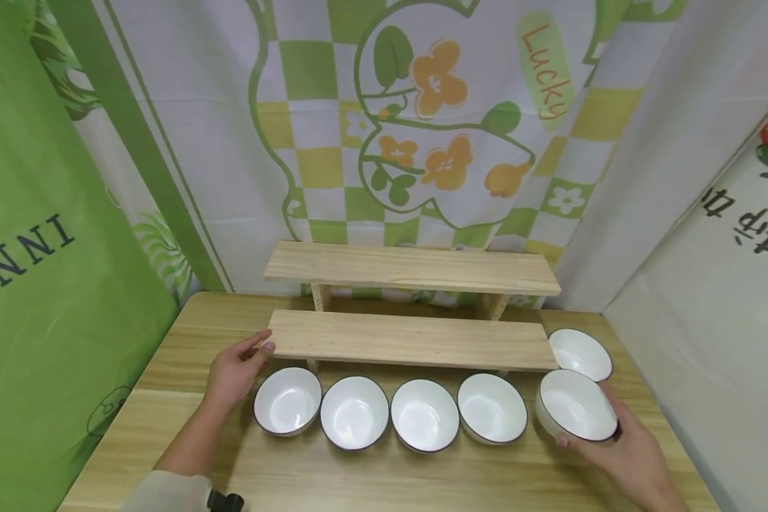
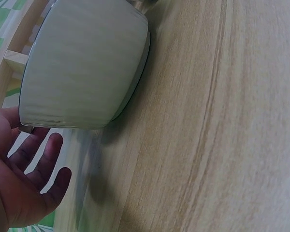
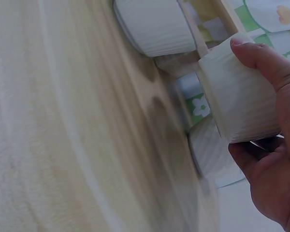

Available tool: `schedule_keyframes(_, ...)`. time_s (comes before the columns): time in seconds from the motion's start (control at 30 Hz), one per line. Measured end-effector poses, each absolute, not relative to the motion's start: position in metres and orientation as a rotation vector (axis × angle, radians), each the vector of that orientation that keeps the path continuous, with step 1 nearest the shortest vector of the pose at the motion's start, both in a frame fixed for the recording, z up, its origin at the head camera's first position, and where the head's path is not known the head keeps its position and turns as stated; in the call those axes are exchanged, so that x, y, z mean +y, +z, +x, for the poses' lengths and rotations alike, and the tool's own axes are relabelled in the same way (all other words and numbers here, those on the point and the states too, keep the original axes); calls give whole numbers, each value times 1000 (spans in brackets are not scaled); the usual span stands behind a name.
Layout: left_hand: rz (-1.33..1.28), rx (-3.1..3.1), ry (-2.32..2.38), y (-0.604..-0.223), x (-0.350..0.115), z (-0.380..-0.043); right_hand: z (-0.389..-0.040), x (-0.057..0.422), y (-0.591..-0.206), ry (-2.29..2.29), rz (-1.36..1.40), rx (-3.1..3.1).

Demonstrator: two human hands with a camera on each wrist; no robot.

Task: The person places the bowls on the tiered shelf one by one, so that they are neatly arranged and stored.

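Six white bowls with dark rims are in view. One, the held bowl (image 1: 576, 409), is pinched in the right grip (image 1: 630, 455), with the thumb on its near side and fingers round its right. The right wrist view is soft, but this bowl appears to be lifted off the bench (image 1: 358, 480). Just behind the right grip, one rear bowl (image 1: 585, 353) stands beside the right end of the lower board (image 1: 409, 338). Left of the right grip, a row of four bowls (image 1: 424, 416) stands in front of that board, all mouth up; the leftmost lies just right of the left grip (image 1: 233, 373). The left grip is spread, its fingertips touching the lower board's left end. Two wooden boards are counted: this one and, farther back from both grips, the upper board (image 1: 409, 268) on two visible supports. Beyond both grips hangs a patterned cloth (image 1: 448, 78) bearing one word, "Lucky".
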State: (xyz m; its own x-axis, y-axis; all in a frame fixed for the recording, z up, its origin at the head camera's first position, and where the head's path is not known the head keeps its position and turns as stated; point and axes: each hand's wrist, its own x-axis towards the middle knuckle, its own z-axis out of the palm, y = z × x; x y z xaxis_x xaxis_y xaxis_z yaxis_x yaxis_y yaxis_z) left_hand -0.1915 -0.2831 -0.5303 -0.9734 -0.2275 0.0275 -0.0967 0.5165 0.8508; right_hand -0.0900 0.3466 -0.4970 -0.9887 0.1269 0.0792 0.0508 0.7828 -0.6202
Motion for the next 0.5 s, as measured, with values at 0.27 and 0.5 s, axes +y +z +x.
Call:
schedule_keyframes(0.27,290,-2601,-1470,-527,-281,-191,-94,345,-482,971,-124,-2866)
schedule_keyframes(0.5,315,-2591,-1496,-527,-281,-191,-99,339,-469,1020,-134,-2887)
